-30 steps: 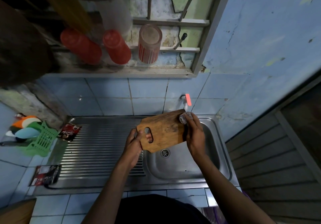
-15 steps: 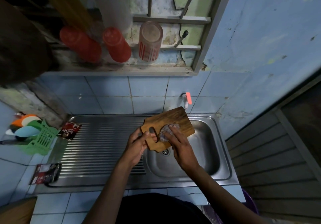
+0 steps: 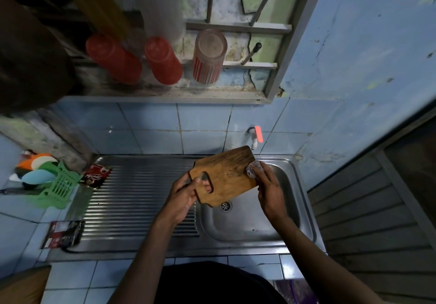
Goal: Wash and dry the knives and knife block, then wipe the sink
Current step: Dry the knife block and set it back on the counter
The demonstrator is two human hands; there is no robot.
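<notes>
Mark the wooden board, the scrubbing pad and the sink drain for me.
wooden board point(image 3: 226, 176): head view, middle of its top face.
scrubbing pad point(image 3: 253, 169): head view, the part showing beyond the fingertips.
sink drain point(image 3: 225, 206): head view, centre of the strainer.

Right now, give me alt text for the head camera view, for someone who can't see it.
A person holds a wooden board over a steel sink, the left hand gripping its handle slot while the right hand presses a scrubbing pad against its right edge. A tap sticks out of the blue tiled wall behind, and cups sit upturned on a rack above.
</notes>
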